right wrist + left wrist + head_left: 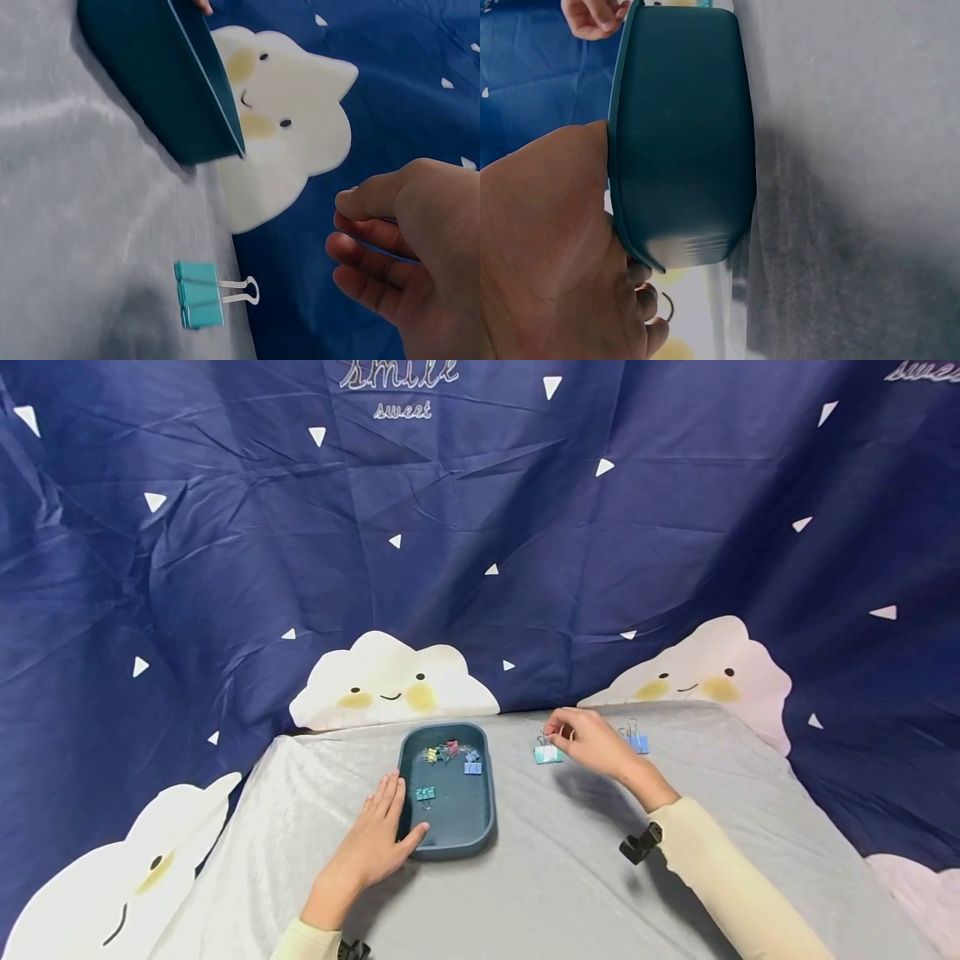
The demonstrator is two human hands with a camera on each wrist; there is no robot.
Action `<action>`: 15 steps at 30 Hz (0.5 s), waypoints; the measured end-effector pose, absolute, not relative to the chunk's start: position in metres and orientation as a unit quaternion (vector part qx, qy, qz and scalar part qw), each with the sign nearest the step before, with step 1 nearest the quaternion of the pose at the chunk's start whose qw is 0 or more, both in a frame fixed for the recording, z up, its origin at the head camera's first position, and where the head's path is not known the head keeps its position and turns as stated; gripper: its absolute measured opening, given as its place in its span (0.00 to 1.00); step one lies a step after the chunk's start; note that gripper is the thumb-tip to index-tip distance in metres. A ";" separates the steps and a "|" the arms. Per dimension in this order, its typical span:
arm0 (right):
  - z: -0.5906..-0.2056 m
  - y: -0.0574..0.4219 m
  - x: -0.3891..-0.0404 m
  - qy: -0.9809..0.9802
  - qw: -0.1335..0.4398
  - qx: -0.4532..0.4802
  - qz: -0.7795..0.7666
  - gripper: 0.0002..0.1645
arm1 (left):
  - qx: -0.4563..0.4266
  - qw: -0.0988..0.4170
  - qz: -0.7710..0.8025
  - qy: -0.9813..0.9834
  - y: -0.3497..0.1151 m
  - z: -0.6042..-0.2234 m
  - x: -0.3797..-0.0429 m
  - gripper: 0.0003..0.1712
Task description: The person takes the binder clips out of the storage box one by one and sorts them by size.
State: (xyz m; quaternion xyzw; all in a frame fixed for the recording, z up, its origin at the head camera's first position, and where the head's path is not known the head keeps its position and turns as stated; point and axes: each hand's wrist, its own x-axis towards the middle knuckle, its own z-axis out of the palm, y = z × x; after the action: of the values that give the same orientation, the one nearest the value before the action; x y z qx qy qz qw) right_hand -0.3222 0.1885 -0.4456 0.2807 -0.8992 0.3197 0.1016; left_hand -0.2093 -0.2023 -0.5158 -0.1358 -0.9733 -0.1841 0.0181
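A dark teal tray (491,810) stands on the grey cloth, and my left hand (378,835) rests on its left rim with straight fingers, the thumb reaching over the near corner. Inside it are binder clips: a yellow clip (431,755), a red clip (452,747), a blue clip (472,767) and a teal clip (425,793). Right of the tray, another teal binder clip (200,295) stands on the cloth, its wire handles pointing up. My right hand (409,247) hovers close over it, fingers loosely bent and holding nothing; the right wrist view shows a gap between fingertips and clip.
Beyond my right hand, a blue binder clip (638,743) stands on the grey cloth (540,893), partly overlapped by the hand in the head view. A dark blue curtain (450,543) with white clouds and triangles hangs behind the table's far edge.
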 end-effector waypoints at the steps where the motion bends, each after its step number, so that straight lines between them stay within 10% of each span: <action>1: -0.445 0.184 -0.322 -0.898 0.102 0.289 0.316 0.02 | -0.136 0.016 -0.183 -0.974 -0.203 -0.516 -0.210 0.53; 15: -0.437 0.126 -0.319 -0.884 0.085 0.360 0.286 0.04 | -0.138 0.022 -0.187 -0.972 -0.205 -0.518 -0.211 0.54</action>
State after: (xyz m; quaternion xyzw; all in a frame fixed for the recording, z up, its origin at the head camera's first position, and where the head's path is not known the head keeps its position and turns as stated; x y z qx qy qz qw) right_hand -0.3190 0.1264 -0.4371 0.3598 -0.8841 0.2861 0.0845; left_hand -0.2106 -0.2055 -0.5176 -0.1381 -0.9724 -0.1869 0.0216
